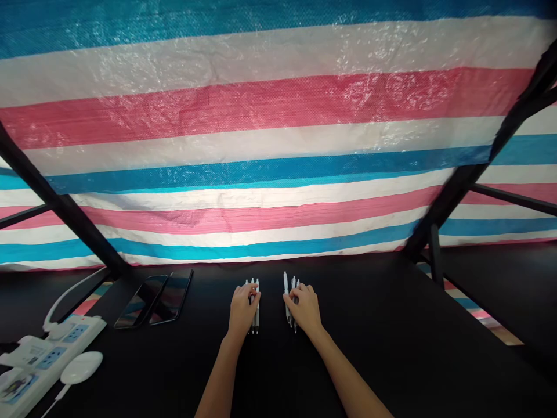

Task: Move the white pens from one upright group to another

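Two small groups of white and grey click pens lie on the black table, their tips pointing towards me. My left hand (242,309) is closed over the left group of pens (256,320), its thumb and fingers lying along them and hiding part of the barrels. Across a short gap, my right hand (305,306) has its thumb and fingers curled round the right group of pens (286,284). In that group, the leftmost pen sticks out a little farther at the far end than the others.
Two dark phones, one (141,302) beside the other (172,297), lie left of my hands. A white power strip (65,342) with cables and a round white charger (82,367) sit at the lower left. Black frame bars (452,191) and a striped sheet (261,139) stand behind the table (348,278).
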Available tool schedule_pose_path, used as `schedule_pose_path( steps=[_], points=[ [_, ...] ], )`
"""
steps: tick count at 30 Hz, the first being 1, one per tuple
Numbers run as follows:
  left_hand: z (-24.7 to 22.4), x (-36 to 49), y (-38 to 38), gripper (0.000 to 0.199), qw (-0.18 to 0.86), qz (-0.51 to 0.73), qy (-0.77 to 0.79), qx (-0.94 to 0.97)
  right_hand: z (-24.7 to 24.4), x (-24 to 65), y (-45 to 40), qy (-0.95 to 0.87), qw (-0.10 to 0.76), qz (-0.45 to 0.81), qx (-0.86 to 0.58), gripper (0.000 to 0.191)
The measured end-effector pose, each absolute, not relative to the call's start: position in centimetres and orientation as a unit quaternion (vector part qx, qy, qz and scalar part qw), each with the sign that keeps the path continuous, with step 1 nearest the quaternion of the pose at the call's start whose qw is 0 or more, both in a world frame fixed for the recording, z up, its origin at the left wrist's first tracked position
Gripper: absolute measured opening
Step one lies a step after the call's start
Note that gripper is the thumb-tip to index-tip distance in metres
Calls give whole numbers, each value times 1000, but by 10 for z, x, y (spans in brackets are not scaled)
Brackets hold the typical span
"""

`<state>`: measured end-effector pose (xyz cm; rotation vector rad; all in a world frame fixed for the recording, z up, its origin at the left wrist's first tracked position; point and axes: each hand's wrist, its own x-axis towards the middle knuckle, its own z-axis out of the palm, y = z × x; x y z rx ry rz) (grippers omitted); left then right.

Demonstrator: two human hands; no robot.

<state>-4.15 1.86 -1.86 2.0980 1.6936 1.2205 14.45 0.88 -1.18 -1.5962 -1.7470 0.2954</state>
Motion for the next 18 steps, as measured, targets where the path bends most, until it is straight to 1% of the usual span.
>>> schedule_pose_path(
  steps=[3,6,10,12,14,18],
  points=[
    [-20,-42,19,11,95,414,565,707,-11,147,10,-672,402,126,-610,35],
    [-19,-42,19,11,92,421,560,707,-7,150,9,-648,454,175,-586,36],
    [-12,-38,16,16,81,437,563,696,0,153,7,-583,525,335,-522,33],
    [-8,-35,13,20,78,458,564,683,2,153,9,-553,553,398,-480,34],
    [-5,-33,10,26,74,476,569,667,4,153,11,-543,551,448,-449,41],
    [-2,-29,6,37,51,482,542,687,5,151,11,-577,473,503,-436,50]
  ],
)
